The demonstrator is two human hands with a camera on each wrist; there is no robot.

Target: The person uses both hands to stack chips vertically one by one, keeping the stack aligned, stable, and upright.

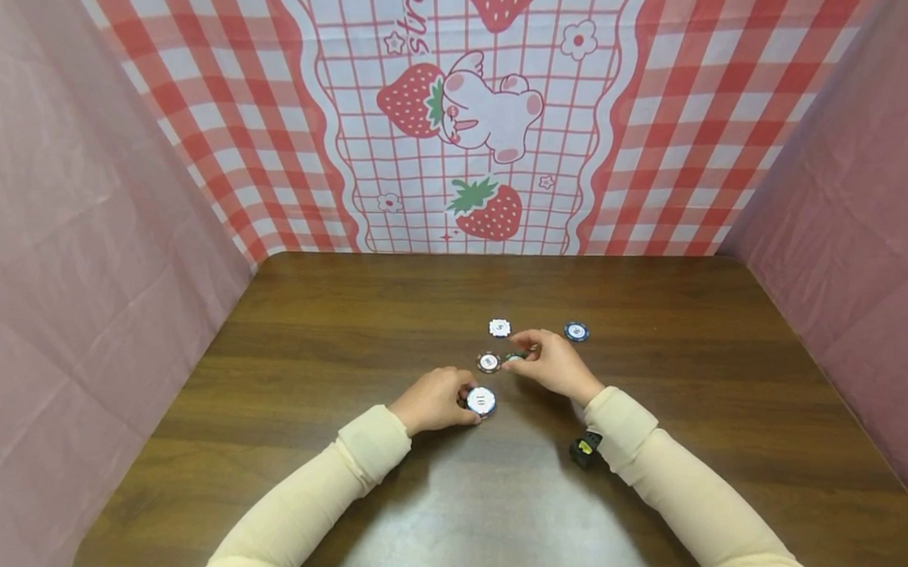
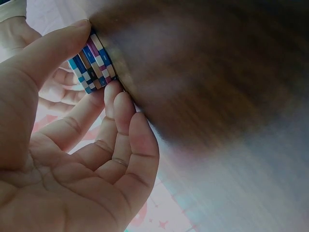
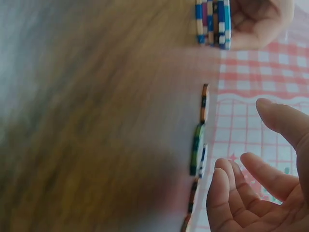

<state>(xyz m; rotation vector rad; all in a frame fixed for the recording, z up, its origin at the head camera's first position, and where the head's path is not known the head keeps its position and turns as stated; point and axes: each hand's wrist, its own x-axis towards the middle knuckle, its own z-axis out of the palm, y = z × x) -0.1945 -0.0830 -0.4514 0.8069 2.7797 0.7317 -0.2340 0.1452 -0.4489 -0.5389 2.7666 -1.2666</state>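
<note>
My left hand (image 1: 436, 402) holds a short stack of poker chips (image 1: 481, 400), the top one marked 10. In the left wrist view the chips' blue, white, purple and dark edges (image 2: 93, 63) show, with the thumb on one side and fingertips on the other. My right hand (image 1: 552, 364) hovers at a green poker chip (image 1: 515, 358) lying on the table. The right wrist view shows its thumb and fingers apart with nothing between them, beside the green chip's edge (image 3: 196, 150).
A dark-edged poker chip (image 1: 489, 362) lies left of the green one, a white chip (image 1: 500, 328) behind it, and a blue chip (image 1: 577, 331) to the right. The wooden table (image 1: 333, 313) meets a strawberry-print cloth (image 1: 472, 209) at the back and pink cloth at both sides.
</note>
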